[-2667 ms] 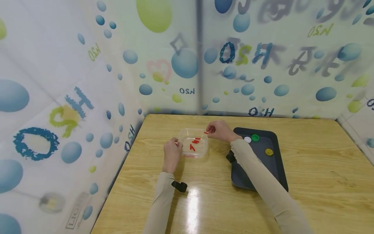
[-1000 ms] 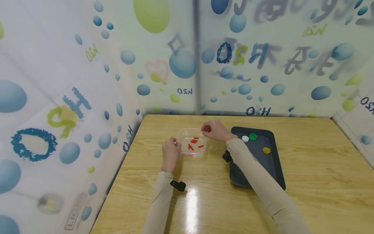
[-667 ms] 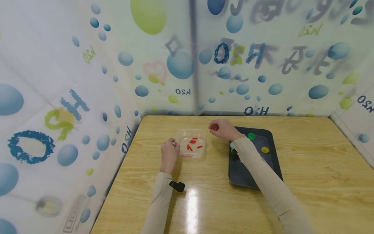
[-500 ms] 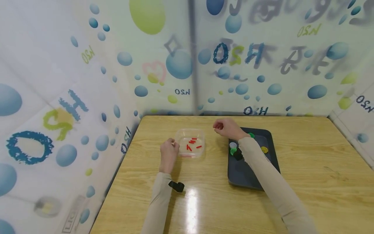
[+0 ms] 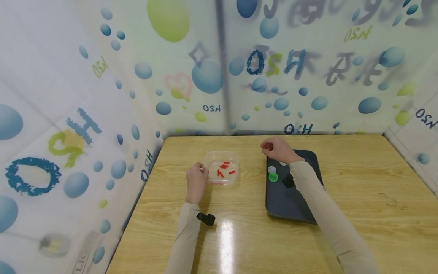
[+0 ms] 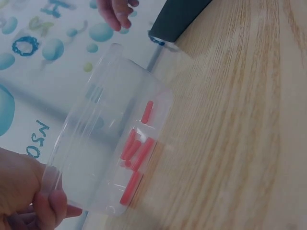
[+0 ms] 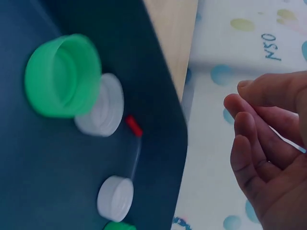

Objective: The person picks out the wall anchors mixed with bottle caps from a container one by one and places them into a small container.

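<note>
My left hand (image 5: 196, 182) pinches the near left rim of a clear plastic container (image 6: 96, 153). Inside it lie several short red sticks (image 6: 131, 188), scattered across the bottom. My right hand (image 5: 280, 150) hovers over the far left corner of a dark tray (image 5: 285, 205), fingers loosely bent with nothing between them in the right wrist view. Below it in the tray are a green bottle cap (image 7: 62, 76), white bottle caps (image 7: 115, 199) and one small red stick (image 7: 134, 125). The right forearm hides part of the tray.
Both things stand on a wooden table (image 5: 239, 236), the tray to the right of the container. Printed wall sheets (image 5: 191, 114) rise behind the table and along its left side. A black wrist camera (image 5: 206, 219) sits on the left wrist.
A red stick left the right hand into the container. The right hand then moved right to the tray, uncovering caps at its left and covering the yellow one. The left hand stayed.
</note>
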`<state>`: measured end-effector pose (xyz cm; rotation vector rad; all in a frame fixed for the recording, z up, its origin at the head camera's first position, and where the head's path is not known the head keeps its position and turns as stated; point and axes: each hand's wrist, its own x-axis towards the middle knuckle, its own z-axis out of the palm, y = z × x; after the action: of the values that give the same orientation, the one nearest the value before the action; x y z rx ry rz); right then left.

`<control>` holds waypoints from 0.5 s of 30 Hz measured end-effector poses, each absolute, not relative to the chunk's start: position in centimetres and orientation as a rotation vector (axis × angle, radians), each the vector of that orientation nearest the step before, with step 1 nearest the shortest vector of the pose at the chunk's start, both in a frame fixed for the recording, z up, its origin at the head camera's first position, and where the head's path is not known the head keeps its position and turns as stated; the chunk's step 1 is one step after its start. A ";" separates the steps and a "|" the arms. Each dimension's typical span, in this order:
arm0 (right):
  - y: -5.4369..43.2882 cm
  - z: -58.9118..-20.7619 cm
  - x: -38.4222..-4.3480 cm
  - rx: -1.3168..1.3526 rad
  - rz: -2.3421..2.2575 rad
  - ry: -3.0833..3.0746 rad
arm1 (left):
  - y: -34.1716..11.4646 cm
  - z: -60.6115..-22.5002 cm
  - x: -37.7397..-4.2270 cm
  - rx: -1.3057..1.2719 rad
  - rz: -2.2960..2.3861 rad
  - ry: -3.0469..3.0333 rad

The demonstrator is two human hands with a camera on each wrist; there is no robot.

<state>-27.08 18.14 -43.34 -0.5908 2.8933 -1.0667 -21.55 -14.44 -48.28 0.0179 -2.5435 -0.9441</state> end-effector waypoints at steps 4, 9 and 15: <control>19.0 -43.7 -26.9 -0.560 -1.075 2.890 | -14.4 -48.4 -21.6 0.015 -0.937 -2.541; 20.0 -44.0 -26.9 -0.522 -1.065 2.878 | -14.4 -48.3 -21.6 0.025 -0.953 -2.557; 20.7 -44.5 -27.1 -0.525 -1.044 2.891 | -14.3 -48.3 -21.7 0.040 -0.967 -2.571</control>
<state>-27.06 20.71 -44.52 -0.5253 2.8913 -1.0444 -21.68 -14.32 -48.32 0.0404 -2.5710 -0.9669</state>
